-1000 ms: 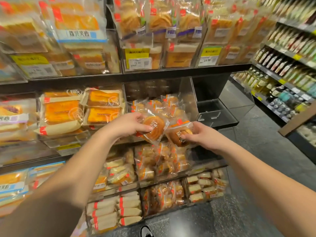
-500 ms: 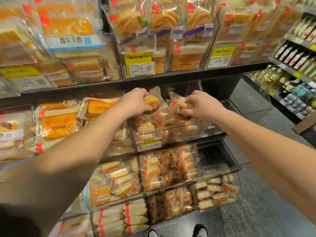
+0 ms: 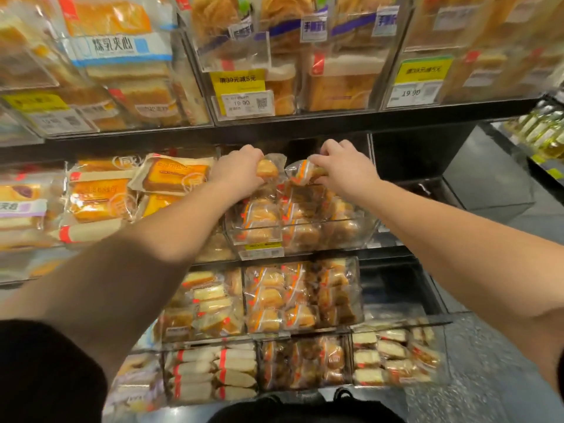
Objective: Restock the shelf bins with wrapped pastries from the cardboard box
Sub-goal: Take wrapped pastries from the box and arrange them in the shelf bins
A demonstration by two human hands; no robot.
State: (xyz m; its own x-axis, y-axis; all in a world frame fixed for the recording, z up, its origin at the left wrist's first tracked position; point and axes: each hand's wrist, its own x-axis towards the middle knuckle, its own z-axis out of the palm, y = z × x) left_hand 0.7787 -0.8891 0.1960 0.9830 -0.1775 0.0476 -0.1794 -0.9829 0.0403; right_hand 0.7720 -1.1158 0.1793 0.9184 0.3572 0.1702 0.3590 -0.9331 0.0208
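My left hand (image 3: 241,170) grips a wrapped round pastry (image 3: 268,168) at the back of a clear shelf bin (image 3: 305,236). My right hand (image 3: 343,166) pinches a second wrapped pastry (image 3: 300,174) beside it, over the same bin. The bin holds several more of the same pastries in clear wrappers with orange print. Both hands reach deep under the upper shelf. The cardboard box is not in view.
Left of the bin lie orange-packed cakes (image 3: 100,196). A black shelf edge (image 3: 290,126) with yellow price tags (image 3: 238,87) runs just above my hands. Lower bins (image 3: 302,297) hold more pastries and white sandwich cakes (image 3: 213,374). An empty clear bin (image 3: 427,190) stands to the right; bottles (image 3: 543,129) line the aisle.
Both hands have carried their pastries up and back, from the front of the bin to its rear. The view has come closer to the shelf.
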